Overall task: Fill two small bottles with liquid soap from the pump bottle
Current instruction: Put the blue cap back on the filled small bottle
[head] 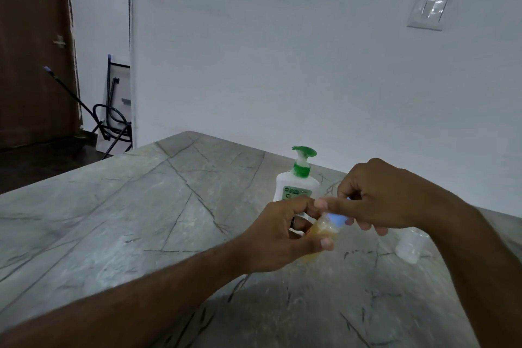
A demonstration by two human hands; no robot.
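A: Status on left hand?
B: Curled round small bottle, thumb across its front, fingers behind. Holding it tilted, off the counter. Amber liquid visible inside. Ring on one finger.

A: Right hand?
B: Pinching blue cap at bottle's neck, fingertips clamped on it from the right side. Cap sits just beyond left thumb tip, touching both hands' fingers. Can't tell if seated or loose on the neck, too blurred.

A: Pump bottle?
B: Upright on counter, just behind left-hand fingers, partly hidden by them. White body, green pump head and collar, green label. Untouched by either hand.

A: Second bottle?
B: Clear, looks empty, standing on counter just below right wrist, right of the curled right fingers. No cap seen on it. Edges blurred, so no more detail.

A: Anything else in frame?
B: White wall behind, switch plate upper right, well away from hands. Brown door far left, dark folded frame leaning beside it.
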